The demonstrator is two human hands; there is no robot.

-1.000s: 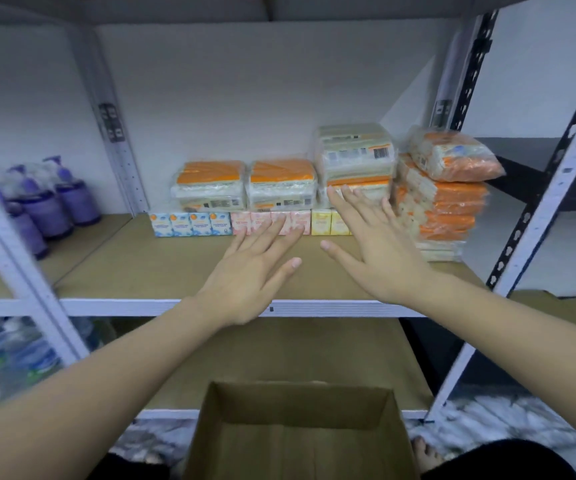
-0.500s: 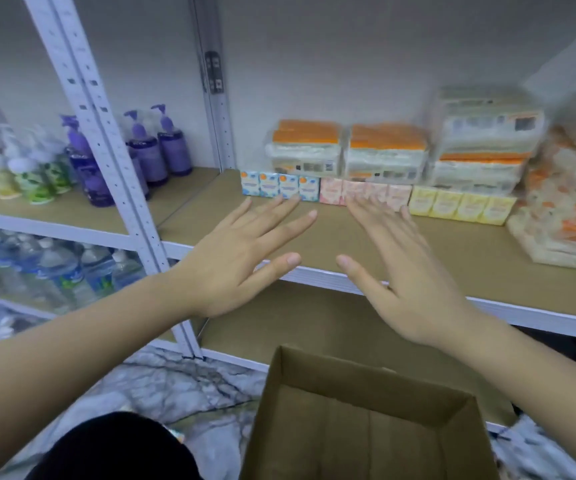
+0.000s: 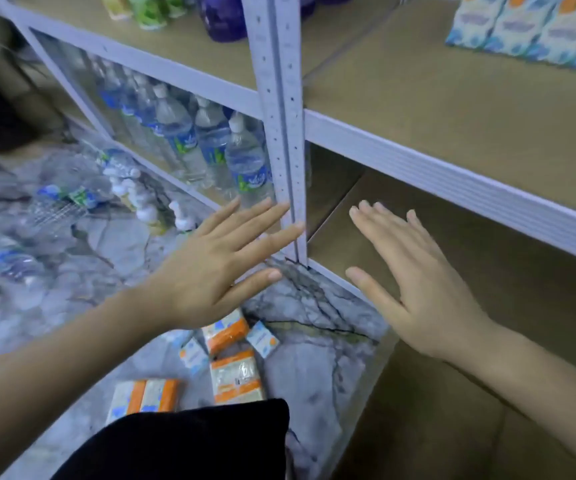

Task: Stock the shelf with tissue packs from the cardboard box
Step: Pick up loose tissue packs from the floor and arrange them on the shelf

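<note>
Both hands hover flat and hold nothing. My left hand (image 3: pixel 220 268) is spread above the marble floor, its fingertips near the white shelf post (image 3: pixel 281 109). My right hand (image 3: pixel 414 282) hangs in front of the bottom shelf opening. Several tissue packs lie loose on the floor below my left hand: an orange pack (image 3: pixel 226 332), a pale orange-banded pack (image 3: pixel 236 375), another (image 3: pixel 144 396), and small blue-and-white packs (image 3: pixel 262 339). The cardboard box (image 3: pixel 428 424) shows as a blurred brown surface at lower right. Blue tissue packs (image 3: pixel 536 29) stand on the middle shelf (image 3: pixel 453 98).
Water bottles (image 3: pixel 210 143) fill the lower left bay, and more bottles (image 3: pixel 65 192) lie on the floor. Purple and green soap bottles (image 3: pixel 224 15) stand on the upper left shelf. My dark-clothed knee (image 3: pixel 189 441) is at the bottom edge.
My view has swung down and left, from the stocked shelf to the floor. Both hands dropped with it and stay flat. The loose packs on the floor came into view.
</note>
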